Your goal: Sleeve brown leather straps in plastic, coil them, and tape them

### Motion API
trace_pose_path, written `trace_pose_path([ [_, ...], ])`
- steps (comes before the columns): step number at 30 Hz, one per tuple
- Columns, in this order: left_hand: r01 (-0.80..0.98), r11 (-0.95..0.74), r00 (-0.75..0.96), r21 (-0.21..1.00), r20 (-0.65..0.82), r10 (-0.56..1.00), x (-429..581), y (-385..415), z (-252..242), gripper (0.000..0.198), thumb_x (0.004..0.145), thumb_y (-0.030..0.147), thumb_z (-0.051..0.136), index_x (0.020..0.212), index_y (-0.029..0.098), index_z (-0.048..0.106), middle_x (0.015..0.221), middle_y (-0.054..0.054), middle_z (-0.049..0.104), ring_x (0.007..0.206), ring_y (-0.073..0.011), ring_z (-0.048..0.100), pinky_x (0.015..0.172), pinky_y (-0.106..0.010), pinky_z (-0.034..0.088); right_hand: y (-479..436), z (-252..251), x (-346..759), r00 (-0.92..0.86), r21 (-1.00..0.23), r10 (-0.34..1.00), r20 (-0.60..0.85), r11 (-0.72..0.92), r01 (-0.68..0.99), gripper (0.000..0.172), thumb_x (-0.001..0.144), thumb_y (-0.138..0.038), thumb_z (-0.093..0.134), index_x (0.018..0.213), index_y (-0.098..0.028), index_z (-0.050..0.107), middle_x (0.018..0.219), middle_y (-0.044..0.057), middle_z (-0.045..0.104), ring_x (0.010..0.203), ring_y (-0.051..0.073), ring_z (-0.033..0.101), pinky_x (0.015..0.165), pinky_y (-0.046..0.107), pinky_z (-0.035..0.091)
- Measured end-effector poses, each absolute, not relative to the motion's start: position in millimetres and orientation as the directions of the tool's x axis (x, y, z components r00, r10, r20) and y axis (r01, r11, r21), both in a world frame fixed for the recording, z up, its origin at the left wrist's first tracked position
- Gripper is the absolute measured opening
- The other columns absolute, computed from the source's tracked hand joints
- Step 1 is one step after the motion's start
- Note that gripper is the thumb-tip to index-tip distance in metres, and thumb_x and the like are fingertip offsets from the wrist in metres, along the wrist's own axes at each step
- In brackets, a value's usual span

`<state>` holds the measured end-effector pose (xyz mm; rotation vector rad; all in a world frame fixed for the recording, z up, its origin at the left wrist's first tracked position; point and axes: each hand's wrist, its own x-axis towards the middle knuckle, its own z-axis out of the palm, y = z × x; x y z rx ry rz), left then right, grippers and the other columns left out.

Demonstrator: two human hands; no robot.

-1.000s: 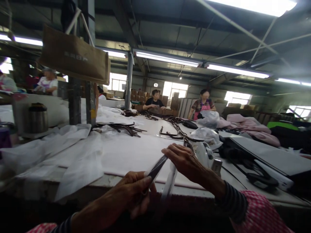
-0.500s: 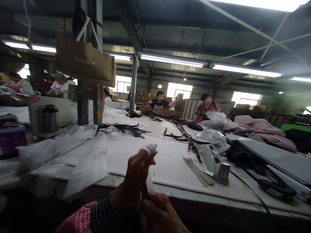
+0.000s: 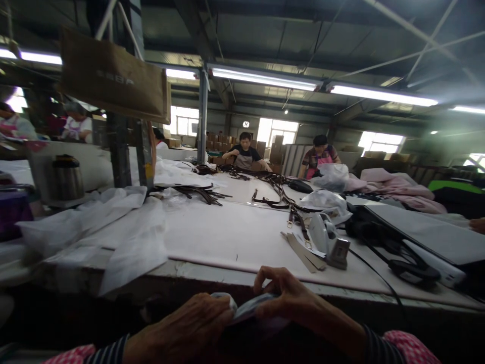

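My left hand [image 3: 182, 318] and my right hand [image 3: 291, 298] sit low, below the table's front edge, close together. Both grip a pale wrapped strip [image 3: 248, 306], a strap or fabric piece, and the fingers hide most of it. Beyond them, on the white padded table [image 3: 235, 237], lie tan strips [image 3: 301, 253] next to a white electric iron [image 3: 329, 240]. Dark leather straps with metal buckles [image 3: 280, 194] run across the table farther off. Neither hand touches those.
White plastic sheeting [image 3: 129, 237] covers the table's left side. A grey board [image 3: 417, 232] and black cables [image 3: 409, 270] lie at the right. Co-workers [image 3: 245, 154] [image 3: 320, 156] sit across the table, near pink fabric [image 3: 397, 187]. A burlap bag [image 3: 113, 76] hangs from a post.
My hands have dropped from above the table to its front edge and come together around the pale strip. The view has tilted slightly.
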<state>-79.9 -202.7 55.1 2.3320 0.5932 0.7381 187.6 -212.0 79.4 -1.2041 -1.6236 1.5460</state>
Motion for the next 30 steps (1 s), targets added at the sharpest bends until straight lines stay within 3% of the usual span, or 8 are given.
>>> trace_pose_path([
  [3,0.274,-0.483,0.721,0.831,0.155,0.675,-86.4,-212.7,61.9,0.031,0.092,0.054,0.061,0.089,0.025,0.071,0.088,-0.004,0.068,0.078,-0.0189,0.056,0.073,-0.025,0.046,-195.6,86.6,194.0,-0.505,-0.971,0.86,-0.078,0.049,0.233,0.033,0.072,-0.04,0.088,0.085,-0.013,0.074,0.069,-0.001,0.065,0.062,0.011,0.053,0.057,0.021,0.037],
  [5,0.29,-0.274,0.665,0.917,0.013,0.747,-83.9,-216.8,67.5,0.038,0.094,0.057,0.057,0.087,0.021,0.068,0.076,-0.002,0.064,0.066,-0.0156,0.052,0.059,-0.023,0.041,-184.6,88.9,191.2,-0.517,-0.964,0.856,0.009,0.144,0.222,0.031,0.08,-0.042,0.083,0.086,-0.012,0.076,0.069,0.0,0.063,0.067,0.013,0.054,0.062,0.024,0.039],
  [9,0.047,0.041,0.566,0.998,-0.06,0.822,-65.7,-210.6,86.0,0.045,0.095,0.059,0.056,0.083,0.017,0.06,0.053,0.003,0.053,0.041,-0.0078,0.035,0.043,-0.021,0.025,-172.1,87.6,165.6,-0.504,-0.93,0.835,0.221,0.335,0.148,0.03,0.087,-0.043,0.076,0.088,-0.013,0.077,0.083,0.003,0.065,0.078,0.016,0.056,0.073,0.027,0.043],
  [14,-0.382,0.066,0.411,0.922,0.105,0.905,-46.2,-187.7,124.5,0.035,0.094,0.048,0.066,0.083,0.015,0.063,0.05,0.007,0.046,0.041,-0.0044,0.029,0.043,-0.018,0.029,-182.7,81.4,115.5,-0.388,-0.937,0.853,0.348,0.321,-0.135,0.033,0.088,-0.048,0.073,0.105,-0.02,0.064,0.094,0.003,0.064,0.089,0.02,0.059,0.081,0.031,0.05],
  [19,-0.515,0.067,0.378,0.855,0.156,0.913,-46.4,-174.5,158.3,0.029,0.094,0.039,0.067,0.095,0.01,0.069,0.054,0.005,0.049,0.045,-0.0072,0.04,0.046,-0.019,0.037,-186.2,55.4,88.2,-0.038,-0.929,0.932,0.36,0.362,0.081,0.047,0.095,-0.066,0.055,0.086,-0.02,0.061,0.069,0.001,0.055,0.065,0.016,0.049,0.065,0.03,0.047],
  [22,-0.49,-0.016,0.365,0.871,0.222,0.904,-45.4,-170.2,159.4,0.035,0.092,0.041,0.068,0.108,0.01,0.068,0.077,-0.005,0.068,0.055,-0.0106,0.055,0.05,-0.021,0.044,-189.1,44.0,84.9,-0.099,-0.953,0.952,0.291,0.297,0.058,0.056,0.096,-0.071,0.047,0.096,-0.018,0.065,0.061,0.0,0.055,0.054,0.015,0.048,0.056,0.029,0.043],
  [25,-0.37,-0.181,0.29,0.911,0.298,0.909,-38.0,-164.6,137.8,0.043,0.093,0.048,0.066,0.115,0.012,0.065,0.093,-0.011,0.075,0.066,-0.0172,0.066,0.063,-0.028,0.053,-200.8,42.9,88.5,-0.263,-0.989,0.954,0.146,0.146,-0.018,0.061,0.093,-0.074,0.048,0.103,-0.016,0.063,0.057,0.001,0.06,0.045,0.014,0.052,0.048,0.025,0.04],
  [30,0.041,-0.496,0.217,0.867,0.477,0.851,-29.7,-154.0,70.2,0.027,0.099,0.046,0.057,0.1,0.021,0.066,0.086,-0.007,0.072,0.08,-0.0233,0.068,0.079,-0.033,0.049,-231.4,47.4,117.3,-0.456,-1.0,0.89,-0.002,-0.002,0.001,0.055,0.086,-0.07,0.063,0.091,-0.015,0.064,0.059,0.001,0.059,0.048,0.012,0.051,0.047,0.022,0.035],
])
